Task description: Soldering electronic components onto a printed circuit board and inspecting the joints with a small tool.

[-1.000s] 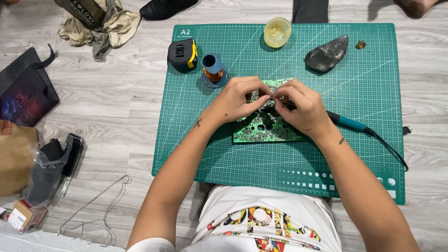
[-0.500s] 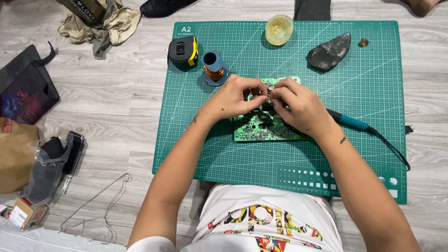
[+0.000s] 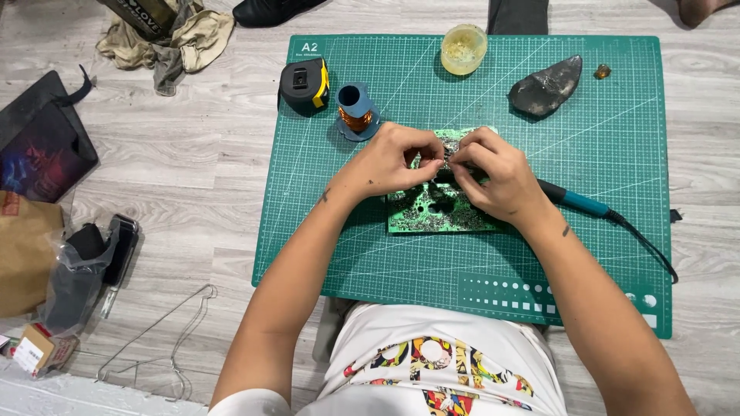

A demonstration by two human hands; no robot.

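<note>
Head view: the left hand (image 3: 393, 160) and right hand (image 3: 493, 176) meet over the green circuit board (image 3: 439, 216), which lies on the cutting mat (image 3: 617, 154). Both sets of fingers pinch closed on something small at the board's top edge; what it is cannot be told. Steady wrists on the mat would help, clear of the soldering iron (image 3: 578, 202).

A pale grey plank floor (image 3: 193, 200) carries a green cutting mat (image 3: 601, 254), and on the mat a green circuit board (image 3: 435, 216) lies under both hands, with a black tape measure (image 3: 304, 85) and a copper-wire spool (image 3: 356, 113) just beyond the left hand (image 3: 393, 158). Beyond the right hand (image 3: 493, 177) sit a yellowish tub (image 3: 464, 49) and a dark stone-like lump (image 3: 546, 86). Far out past the left hand, on bare boards, lie a wire hanger (image 3: 166, 331), a brown paper bag (image 3: 23, 254) and crumpled cloth (image 3: 177, 38).
</note>
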